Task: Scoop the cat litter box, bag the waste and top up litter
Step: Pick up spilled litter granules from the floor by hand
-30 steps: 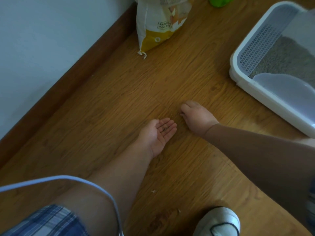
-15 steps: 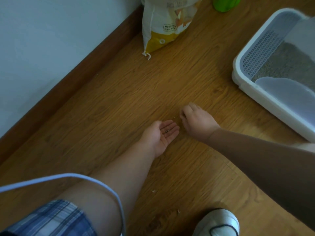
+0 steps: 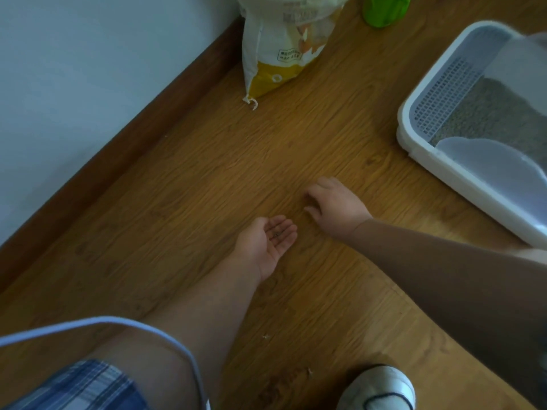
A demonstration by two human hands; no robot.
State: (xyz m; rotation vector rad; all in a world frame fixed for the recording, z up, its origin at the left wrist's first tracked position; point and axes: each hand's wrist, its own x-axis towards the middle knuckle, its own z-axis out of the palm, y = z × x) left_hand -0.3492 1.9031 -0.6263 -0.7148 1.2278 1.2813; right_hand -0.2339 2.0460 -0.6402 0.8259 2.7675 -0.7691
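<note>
Nearest to us, at 5 o'clock, is the toe of a white shoe (image 3: 381, 389), and at 7 o'clock plaid shorts (image 3: 74, 386) with a pale cable (image 3: 118, 323) looping across the knee. A few crumbs (image 3: 266, 336) lie on the wooden floor (image 3: 207, 179) between them.

Near the middle, our left hand (image 3: 266, 245) lies palm up, fingers relaxed and together, cupping a few dark grains (image 3: 276, 234). Just beside it, toward 2 o'clock and not touching, our right hand (image 3: 334, 207) is palm down with bent fingers (image 3: 310, 193) on the boards. We cannot tell whether they pinch anything.

Compared with half a second ago, the left hand stays cupped with its grains. The right hand's fingers, bunched then, now sit slightly apart.

At 3 o'clock stands the white litter box (image 3: 414, 143). It holds grey litter (image 3: 491, 113), a gridded panel (image 3: 444, 96) along its near-left wall and a frosted plastic shield (image 3: 491, 167) on the near rim.

At 12 o'clock a white-and-yellow bag (image 3: 281, 54) stands beside the brown skirting board (image 3: 118, 161). Its printed label (image 3: 290, 54) is too small to read. At 1 o'clock is a green object (image 3: 384, 10), cut off by the frame.
</note>
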